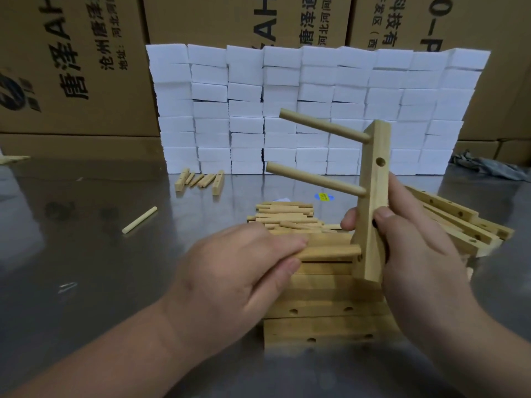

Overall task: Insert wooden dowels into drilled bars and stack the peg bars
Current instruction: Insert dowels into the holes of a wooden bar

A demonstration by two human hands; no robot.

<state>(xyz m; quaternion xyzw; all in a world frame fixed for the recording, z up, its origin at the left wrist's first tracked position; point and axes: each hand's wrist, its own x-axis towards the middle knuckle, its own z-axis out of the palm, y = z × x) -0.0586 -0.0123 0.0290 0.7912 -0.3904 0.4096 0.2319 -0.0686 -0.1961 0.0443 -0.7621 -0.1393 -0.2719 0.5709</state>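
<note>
- Head view: drilled bar (373, 196) held upright, long axis vert., gripped at lower half by right hand (416, 254), fingers wrapped round it.
- 2 dowels (316, 179) seated higher up, projecting left.
- 3rd dowel (330, 252) pinched in left hand (235, 271), axis horiz., tip at lowest hole, just left of bar; depth not discernible. Rightward push judged due.
- Loose dowels (284, 215) piled behind; spare bars (321, 311) stacked beneath.

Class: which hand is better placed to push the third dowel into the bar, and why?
Probably left: the left hand grips the dowel, its tip at the lower hole of the bar, while the right hand holds it upright.
</note>
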